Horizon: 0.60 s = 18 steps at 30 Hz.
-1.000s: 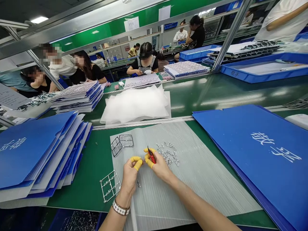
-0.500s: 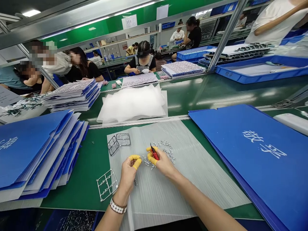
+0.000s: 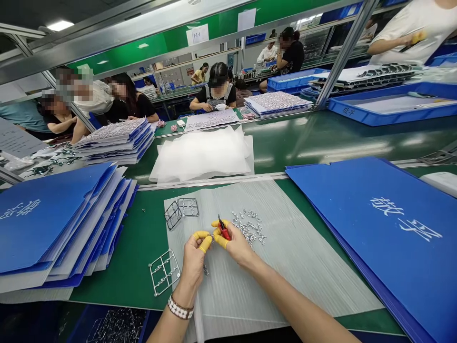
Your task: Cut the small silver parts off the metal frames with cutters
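Observation:
My left hand, with yellow finger cots, pinches a tiny silver part over the grey corrugated sheet. My right hand, also in yellow cots, is closed on small red cutters, their tip right beside that part. A scatter of several small silver parts lies just right of the hands. Empty metal frames lie at the sheet's left: one frame near my left wrist, two more frames farther back.
A stack of blue boards sits at the left, a large blue board at the right. White foam sheets lie beyond the grey sheet. Other people work at benches behind; a blue tray stands at the back right.
Both hands stayed close together over the sheet; the view shifted slightly. The cutters' tip came back against the part in my left fingers.

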Each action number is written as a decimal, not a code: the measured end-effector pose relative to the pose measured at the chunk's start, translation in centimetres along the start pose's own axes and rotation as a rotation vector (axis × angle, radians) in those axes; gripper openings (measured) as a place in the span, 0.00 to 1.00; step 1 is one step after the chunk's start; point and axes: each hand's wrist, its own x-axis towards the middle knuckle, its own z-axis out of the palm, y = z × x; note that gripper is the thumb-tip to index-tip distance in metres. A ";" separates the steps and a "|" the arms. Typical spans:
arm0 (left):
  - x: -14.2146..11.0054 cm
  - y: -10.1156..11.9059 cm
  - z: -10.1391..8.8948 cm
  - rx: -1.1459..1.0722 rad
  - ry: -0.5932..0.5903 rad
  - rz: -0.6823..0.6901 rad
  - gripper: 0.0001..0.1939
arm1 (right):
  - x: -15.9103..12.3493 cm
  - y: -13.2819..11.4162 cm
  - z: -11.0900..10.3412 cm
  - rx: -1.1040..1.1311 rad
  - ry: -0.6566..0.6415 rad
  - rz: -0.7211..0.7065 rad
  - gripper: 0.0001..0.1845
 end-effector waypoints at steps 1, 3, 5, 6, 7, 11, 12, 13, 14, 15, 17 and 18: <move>0.0 0.0 0.0 -0.006 0.004 -0.002 0.14 | 0.0 0.0 0.0 -0.007 -0.002 -0.003 0.17; 0.0 -0.1 0.0 -0.014 0.008 -0.003 0.15 | 0.0 0.1 0.1 -0.022 -0.002 -0.010 0.17; 0.1 -0.2 0.1 -0.015 0.008 -0.002 0.14 | 0.1 0.2 0.1 -0.038 0.002 -0.021 0.17; 0.1 -0.2 0.1 -0.013 0.007 0.000 0.14 | 0.1 0.2 0.1 -0.050 0.006 -0.028 0.17; 0.2 -0.2 0.2 -0.010 0.005 0.003 0.14 | 0.1 0.2 0.1 -0.071 0.014 -0.038 0.17; 0.3 -0.2 0.2 0.022 -0.003 0.028 0.13 | 0.0 -0.2 -0.7 -0.371 0.043 -0.081 0.16; 0.3 -0.2 0.1 0.034 -0.004 0.037 0.13 | -0.1 -0.4 -1.1 -0.501 0.032 -0.096 0.15; 0.4 -0.2 0.1 0.048 -0.005 0.046 0.13 | -0.3 -0.7 -1.6 -0.639 0.010 -0.118 0.15; 0.4 -0.2 0.1 0.063 -0.005 0.054 0.13 | -0.5 -1.0 -2.1 -0.771 -0.017 -0.148 0.15; 0.6 -0.2 0.0 0.080 -0.006 0.064 0.13 | -0.7 -1.3 -2.6 -0.889 -0.044 -0.183 0.15; 0.8 -0.3 0.0 0.119 -0.005 0.083 0.12 | -1.0 -1.9 -3.4 -1.074 -0.081 -0.225 0.15; 1.0 -0.4 0.0 0.141 -0.005 0.094 0.12 | -1.1 -2.2 -3.8 -1.138 -0.091 -0.228 0.14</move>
